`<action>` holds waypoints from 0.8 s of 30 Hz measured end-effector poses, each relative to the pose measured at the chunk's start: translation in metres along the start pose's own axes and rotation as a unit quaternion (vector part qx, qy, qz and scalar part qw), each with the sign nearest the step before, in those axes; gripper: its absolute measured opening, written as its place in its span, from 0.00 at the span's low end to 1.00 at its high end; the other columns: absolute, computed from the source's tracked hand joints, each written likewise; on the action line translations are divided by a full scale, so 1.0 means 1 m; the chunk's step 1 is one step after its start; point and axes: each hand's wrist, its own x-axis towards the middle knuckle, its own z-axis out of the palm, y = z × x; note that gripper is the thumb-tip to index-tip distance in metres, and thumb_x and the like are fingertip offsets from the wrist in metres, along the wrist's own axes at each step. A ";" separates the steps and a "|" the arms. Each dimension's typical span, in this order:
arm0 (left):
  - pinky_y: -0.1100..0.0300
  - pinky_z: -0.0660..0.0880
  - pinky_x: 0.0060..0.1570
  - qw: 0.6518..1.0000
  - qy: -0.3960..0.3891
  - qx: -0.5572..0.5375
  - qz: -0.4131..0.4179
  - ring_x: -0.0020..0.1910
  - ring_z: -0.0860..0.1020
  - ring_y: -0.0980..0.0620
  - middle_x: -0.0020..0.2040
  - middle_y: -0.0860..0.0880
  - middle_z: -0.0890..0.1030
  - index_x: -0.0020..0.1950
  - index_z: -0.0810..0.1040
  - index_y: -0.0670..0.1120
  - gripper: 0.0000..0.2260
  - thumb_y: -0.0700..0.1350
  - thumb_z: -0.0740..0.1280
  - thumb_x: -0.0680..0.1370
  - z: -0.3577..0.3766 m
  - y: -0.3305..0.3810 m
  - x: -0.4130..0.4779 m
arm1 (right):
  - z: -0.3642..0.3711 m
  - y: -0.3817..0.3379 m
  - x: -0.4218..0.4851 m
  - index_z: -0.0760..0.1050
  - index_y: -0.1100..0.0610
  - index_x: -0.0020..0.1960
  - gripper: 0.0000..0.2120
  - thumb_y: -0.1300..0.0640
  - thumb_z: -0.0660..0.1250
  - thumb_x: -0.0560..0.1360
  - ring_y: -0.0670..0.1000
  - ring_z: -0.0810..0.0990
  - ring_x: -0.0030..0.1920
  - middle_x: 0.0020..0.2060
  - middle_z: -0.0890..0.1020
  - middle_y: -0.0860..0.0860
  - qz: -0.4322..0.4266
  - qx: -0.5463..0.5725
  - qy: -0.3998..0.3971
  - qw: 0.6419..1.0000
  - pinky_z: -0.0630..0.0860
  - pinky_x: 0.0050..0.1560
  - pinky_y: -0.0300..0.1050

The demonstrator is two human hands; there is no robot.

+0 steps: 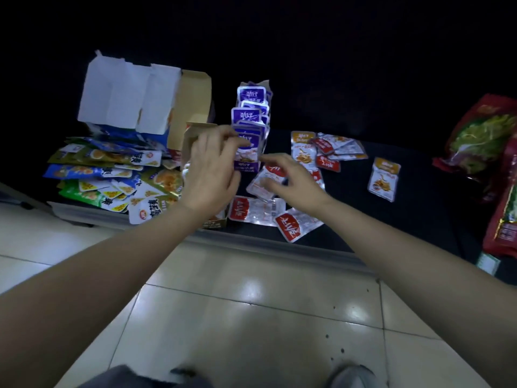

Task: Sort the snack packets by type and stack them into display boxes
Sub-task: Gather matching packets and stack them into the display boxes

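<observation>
A row of purple packets (250, 113) stands on edge near the middle of the dark tabletop (414, 219), one behind another, running away from the person. The left hand (209, 172) reaches in from the left and pinches the nearest of them at its top edge between thumb and curled fingertips. Just to the right, the right hand (296, 183) is curled over a red packet (270, 173), which sits tilted between its thumb and forefinger, close beside the front of the purple row. More red packets (253, 211) lie flat below both hands at the near edge of the tabletop. A loose cluster of orange packets (302, 152) mixed with small red ones lies beyond the right hand, and a single orange packet (383, 179) lies apart further right. Behind the left hand the brown flap of a small cardboard box (195, 133) shows; whether the purple row stands inside it cannot be told. Further left a large open box (126, 93) stands with its white flaps raised, and in front of it a heap of green, blue and yellow packets (106, 175) is spread out. Big red bags (484, 138) lie at the far right edge. Pale floor tiles (251, 303) fill the foreground.
</observation>
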 end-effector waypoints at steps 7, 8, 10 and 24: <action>0.49 0.66 0.65 0.894 -0.442 -0.035 0.068 0.67 0.68 0.44 0.65 0.44 0.73 0.69 0.72 0.48 0.17 0.47 0.63 0.80 0.082 0.072 0.062 | -0.077 0.102 -0.045 0.69 0.58 0.70 0.20 0.56 0.64 0.79 0.58 0.71 0.67 0.66 0.72 0.58 0.190 -0.168 0.095 0.963 0.68 0.67 0.51; 0.50 0.65 0.67 0.879 -0.471 -0.025 0.076 0.69 0.66 0.44 0.69 0.44 0.71 0.71 0.70 0.48 0.19 0.47 0.63 0.80 0.094 0.080 0.060 | -0.084 0.117 -0.052 0.66 0.58 0.73 0.24 0.53 0.64 0.79 0.59 0.65 0.72 0.71 0.68 0.59 0.239 -0.207 0.080 0.945 0.63 0.70 0.51; 0.52 0.60 0.71 0.875 -0.477 -0.004 0.080 0.74 0.60 0.45 0.76 0.45 0.63 0.76 0.63 0.49 0.24 0.48 0.61 0.81 0.111 0.090 0.050 | -0.095 0.139 -0.063 0.60 0.58 0.76 0.29 0.46 0.62 0.80 0.58 0.54 0.77 0.76 0.59 0.59 0.322 -0.260 0.047 0.909 0.57 0.73 0.55; 0.53 0.60 0.69 0.939 -0.336 -0.064 -0.026 0.72 0.61 0.45 0.74 0.45 0.64 0.71 0.70 0.47 0.19 0.47 0.63 0.80 0.153 0.077 0.028 | -0.107 0.159 -0.012 0.66 0.57 0.73 0.24 0.57 0.65 0.78 0.58 0.62 0.73 0.74 0.64 0.57 0.176 -0.219 0.111 0.953 0.63 0.71 0.55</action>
